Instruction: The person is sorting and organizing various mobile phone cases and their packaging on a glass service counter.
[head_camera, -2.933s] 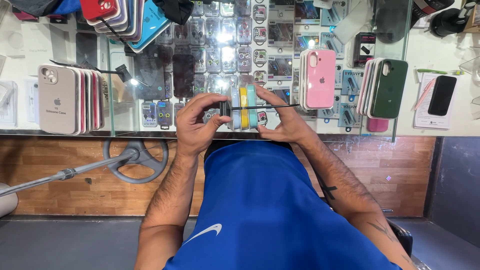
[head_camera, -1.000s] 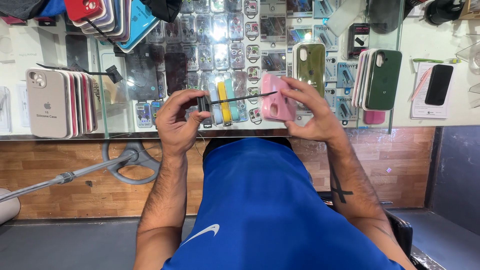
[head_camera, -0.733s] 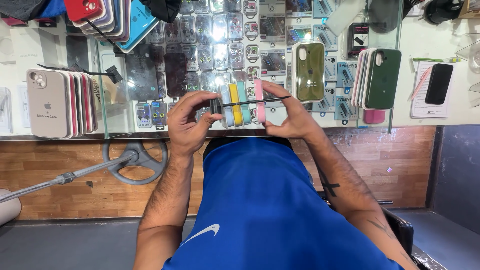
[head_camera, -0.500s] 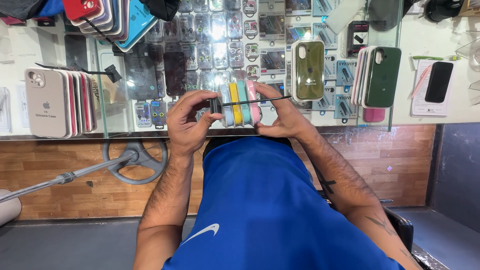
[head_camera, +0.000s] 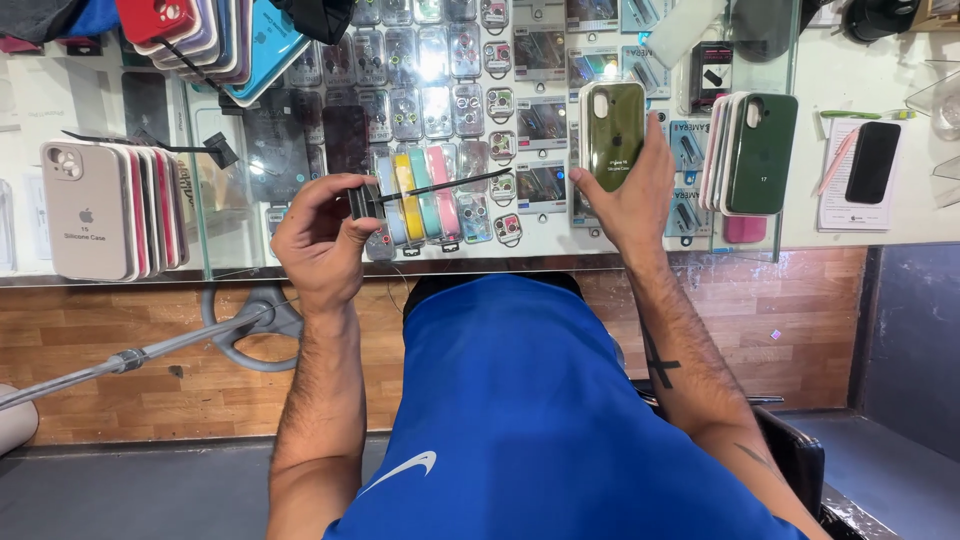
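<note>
Olive-green silicone phone case (head_camera: 613, 135) stands upright in the right hand (head_camera: 625, 195), whose grip is closed around the case's lower half with the thumb on its left edge, above the glass tabletop (head_camera: 880, 225). The left hand (head_camera: 318, 240) has its grip closed on the near end of a fanned row of phone cases, dark, yellow, mint and pink (head_camera: 415, 195), held on edge just above the tabletop's front edge. A thin black rod (head_camera: 450, 185) crosses the top of that row. The green case and the row are apart, with a strip of open glass between them showing packets of small camera-lens covers (head_camera: 500, 100) under the pane. Right of the green case, a standing stack fronted by a dark green case (head_camera: 762, 152) is close by. At the far right a black phone (head_camera: 872, 162) lies on a paper. On the left, a beige case fronting a coloured stack (head_camera: 85, 210) stands well apart from the left hand.
</note>
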